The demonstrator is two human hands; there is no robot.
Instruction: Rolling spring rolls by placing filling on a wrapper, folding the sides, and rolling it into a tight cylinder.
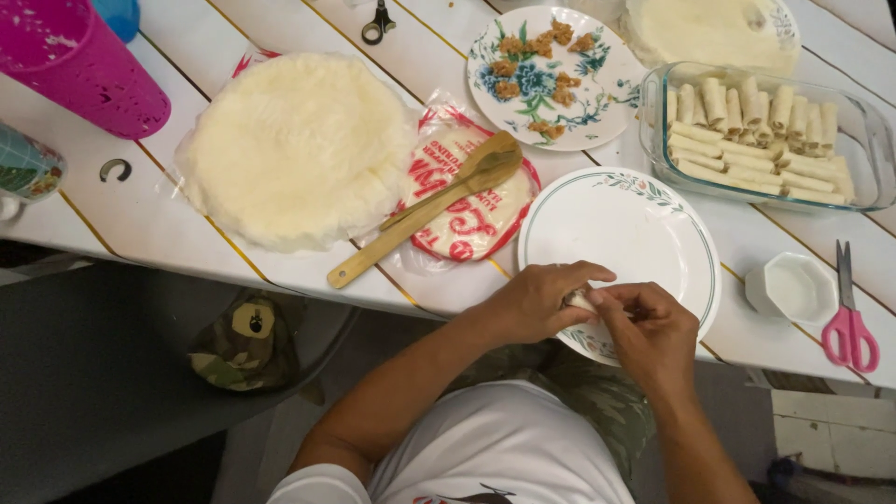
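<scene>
My left hand (537, 301) and my right hand (647, 327) meet over the near edge of a white plate with a floral rim (625, 233). Both pinch a small pale rolled wrapper (581, 301), mostly hidden between the fingers. A stack of round pale wrappers (297, 149) lies on plastic to the left. A wooden spatula (425, 210) rests on a red-printed wrapper packet (467, 224). A blue-flowered plate (551, 79) holds clumps of brown filling. A glass baking dish (863, 121) at the right holds several finished rolls.
Pink-handled scissors (847, 317) and a small white octagonal dish (793, 287) sit at the right table edge. A magenta cup (79, 70) stands at the far left. Black scissors (377, 23) lie at the top. Another wrapper sits on a plate (709, 33) at the top right.
</scene>
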